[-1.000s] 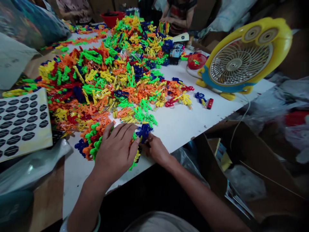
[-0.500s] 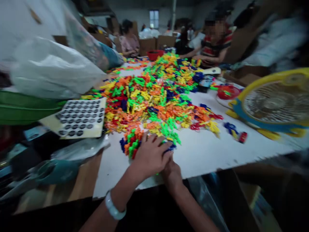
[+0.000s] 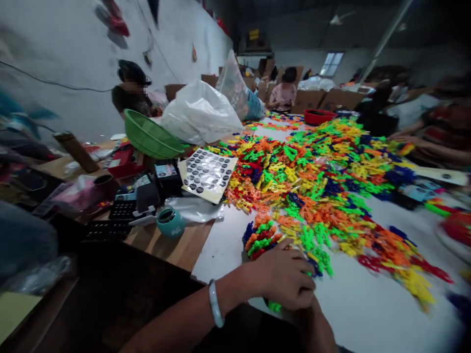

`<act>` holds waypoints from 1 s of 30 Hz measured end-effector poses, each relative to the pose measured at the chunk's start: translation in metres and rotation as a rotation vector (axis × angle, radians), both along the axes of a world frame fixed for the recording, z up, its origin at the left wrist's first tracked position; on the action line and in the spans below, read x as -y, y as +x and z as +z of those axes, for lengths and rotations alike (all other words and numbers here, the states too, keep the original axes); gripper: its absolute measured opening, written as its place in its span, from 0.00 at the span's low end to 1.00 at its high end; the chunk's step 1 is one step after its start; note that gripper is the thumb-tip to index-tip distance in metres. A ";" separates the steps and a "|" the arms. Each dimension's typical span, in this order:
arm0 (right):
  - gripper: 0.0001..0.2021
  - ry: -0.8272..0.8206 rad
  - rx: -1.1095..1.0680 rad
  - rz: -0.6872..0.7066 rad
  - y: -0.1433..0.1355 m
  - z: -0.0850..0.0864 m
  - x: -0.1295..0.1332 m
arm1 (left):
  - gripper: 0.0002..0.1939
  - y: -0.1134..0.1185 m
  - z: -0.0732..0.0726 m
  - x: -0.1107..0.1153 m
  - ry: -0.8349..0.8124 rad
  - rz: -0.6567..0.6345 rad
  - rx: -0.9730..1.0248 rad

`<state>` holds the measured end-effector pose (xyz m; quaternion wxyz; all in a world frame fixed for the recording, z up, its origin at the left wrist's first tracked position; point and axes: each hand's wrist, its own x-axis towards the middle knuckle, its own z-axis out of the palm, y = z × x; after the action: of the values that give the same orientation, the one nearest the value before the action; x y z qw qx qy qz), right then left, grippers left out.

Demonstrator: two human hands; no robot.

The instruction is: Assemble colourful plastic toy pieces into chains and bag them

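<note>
My left hand (image 3: 282, 275), with a pale bangle (image 3: 216, 304) on its wrist, curls over a row of small coloured plastic pieces (image 3: 260, 239). Blue, orange, green and red pieces in this row stick out to the left of the hand, packed side by side. My right hand (image 3: 312, 314) is below and behind the left one, near the table's front edge. Its fingers are hidden, so what they hold cannot be seen. A green piece (image 3: 274, 306) shows under my left hand. Just beyond the hands spreads a big heap of similar pieces (image 3: 294, 181).
A sheet of round stickers (image 3: 209, 174) lies left of the heap, near a green basket (image 3: 147, 135) and white plastic bag (image 3: 202, 113). A teal jar (image 3: 170, 222) stands at the table's left edge. Other people (image 3: 283, 90) sit around the table. A red basin (image 3: 319, 116) stands far back.
The view has swung to the left, bringing the wall, another person and the table's left side into sight. Both hands stay together at the row of pieces.
</note>
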<state>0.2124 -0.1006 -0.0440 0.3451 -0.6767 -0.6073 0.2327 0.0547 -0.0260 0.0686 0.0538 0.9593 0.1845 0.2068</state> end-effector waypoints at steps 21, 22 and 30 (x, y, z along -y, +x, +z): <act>0.17 -0.080 -0.300 0.009 0.026 0.019 -0.119 | 0.17 -0.166 -0.025 -0.128 -0.448 1.549 0.891; 0.17 -0.071 -0.290 0.029 0.025 0.023 -0.128 | 0.20 -0.177 -0.032 -0.135 -0.440 1.612 0.959; 0.14 0.098 -0.219 0.408 -0.042 0.096 -0.211 | 0.09 -0.197 -0.060 -0.153 -0.794 1.497 1.433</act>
<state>0.1705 0.1099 0.0518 0.3873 -0.4932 -0.7008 0.3400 -0.1419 0.1273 0.0086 0.3132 0.1786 0.6969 0.6199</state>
